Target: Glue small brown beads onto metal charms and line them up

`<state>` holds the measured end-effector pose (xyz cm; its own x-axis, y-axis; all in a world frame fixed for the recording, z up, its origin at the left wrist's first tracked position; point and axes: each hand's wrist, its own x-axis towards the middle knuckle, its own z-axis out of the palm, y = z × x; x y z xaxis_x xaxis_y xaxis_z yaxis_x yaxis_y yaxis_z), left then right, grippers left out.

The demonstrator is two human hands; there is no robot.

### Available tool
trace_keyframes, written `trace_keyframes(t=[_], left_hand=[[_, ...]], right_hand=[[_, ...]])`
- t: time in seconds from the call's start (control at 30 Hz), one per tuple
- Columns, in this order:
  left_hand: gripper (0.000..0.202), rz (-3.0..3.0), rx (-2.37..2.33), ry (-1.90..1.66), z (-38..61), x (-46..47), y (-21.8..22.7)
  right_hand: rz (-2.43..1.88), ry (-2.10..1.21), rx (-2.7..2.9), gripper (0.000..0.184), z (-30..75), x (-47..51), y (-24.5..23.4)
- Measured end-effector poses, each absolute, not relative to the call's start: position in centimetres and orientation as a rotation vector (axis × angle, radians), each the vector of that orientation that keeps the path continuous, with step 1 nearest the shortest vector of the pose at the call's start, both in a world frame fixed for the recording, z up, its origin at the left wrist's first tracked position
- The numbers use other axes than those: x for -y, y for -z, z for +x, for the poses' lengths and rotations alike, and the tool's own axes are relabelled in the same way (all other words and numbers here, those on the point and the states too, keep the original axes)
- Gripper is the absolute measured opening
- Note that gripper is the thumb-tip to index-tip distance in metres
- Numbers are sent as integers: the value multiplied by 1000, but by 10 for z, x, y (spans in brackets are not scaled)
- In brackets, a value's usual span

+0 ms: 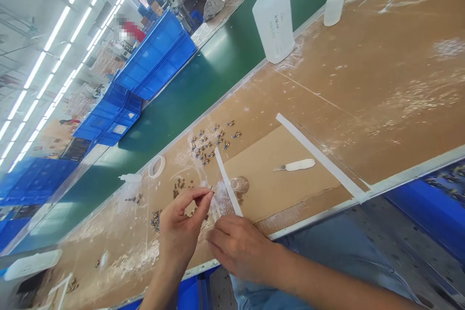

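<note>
My left hand (181,227) is raised over the worktable, thumb and forefinger pinched on a tiny dark piece too small to name. Close beside it, my right hand (241,247) rests near the table's front edge with its fingers curled in; anything inside them is hidden. Beyond the left fingertips lie small brown pieces (178,186) and a group of small metal parts with blue bits (203,149). Just past my right hand are a white tape strip (227,179) and a small clear cup (240,185). A white-handled knife (300,165) lies on the cardboard sheet (265,160).
A blue-capped bottle (275,26) and a small dropper bottle (334,5) stand at the back. A tape roll (162,164) lies left of the parts. Behind the table runs a green conveyor belt (218,63), with blue crates (156,58) across it. Another person is far off.
</note>
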<state>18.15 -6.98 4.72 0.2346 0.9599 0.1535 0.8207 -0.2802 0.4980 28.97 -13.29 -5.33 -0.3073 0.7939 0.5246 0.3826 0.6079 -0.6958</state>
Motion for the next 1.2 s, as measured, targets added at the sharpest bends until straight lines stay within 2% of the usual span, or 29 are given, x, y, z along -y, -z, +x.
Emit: trace_keyframes(t=[0.2,0.5,0.63,0.87,1.0,1.2], left_hand=[[14,1705,-1886,-1008,126,108,-30],[13,1526,-1997,-1159,94,152,10],[9,1555,-1942,-1188,91,157,11],[5,1585,-1827,-1228,92,160,19],[6,1599,-1811,-1200,93,161,23],[6,1646,-1818,-1075,101,157,23]], right_hand=[[-900,-687,1760,15,287,135,56],[-1133,-522,1809,30,274,127,56],[-1190,-442,1906,32,269,120,58],[-1139,-542,1936,31,274,134,52],[-1106,-641,1918,31,275,144,53],[-1116,-579,1849,29,275,147,58]])
